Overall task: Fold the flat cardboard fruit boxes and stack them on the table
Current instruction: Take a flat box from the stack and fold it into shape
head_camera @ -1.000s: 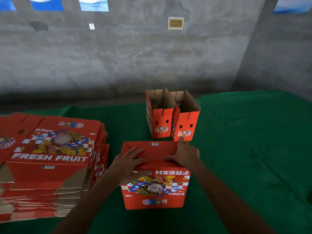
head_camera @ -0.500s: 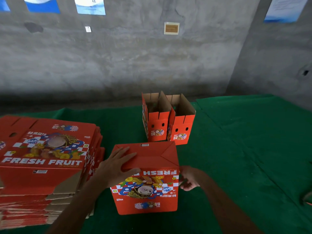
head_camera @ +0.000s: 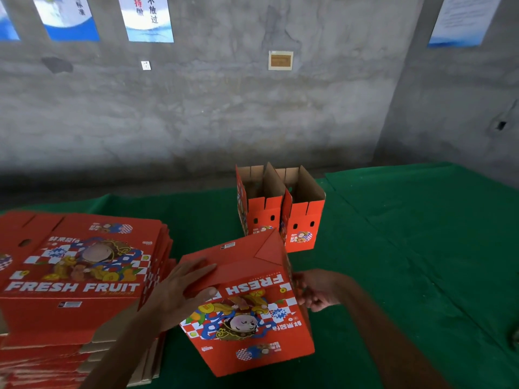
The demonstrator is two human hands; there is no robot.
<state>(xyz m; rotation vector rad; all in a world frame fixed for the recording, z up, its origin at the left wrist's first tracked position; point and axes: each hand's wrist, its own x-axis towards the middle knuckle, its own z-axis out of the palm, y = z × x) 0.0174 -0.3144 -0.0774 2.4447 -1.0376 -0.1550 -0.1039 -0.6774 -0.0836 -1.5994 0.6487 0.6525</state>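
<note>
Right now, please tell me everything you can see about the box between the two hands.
The box is red cardboard, folded up, its closed bottom of overlapping flaps facing up and tilted toward the left. The front is printed upside down: "FRESH", a cartoon figure, fruit, blue and white checks. A small label sits on the flaps. It stands on the green table, before two open boxes. The left hand lies flat on the flaps, thumb on the front; the right hand holds its right side.
</note>
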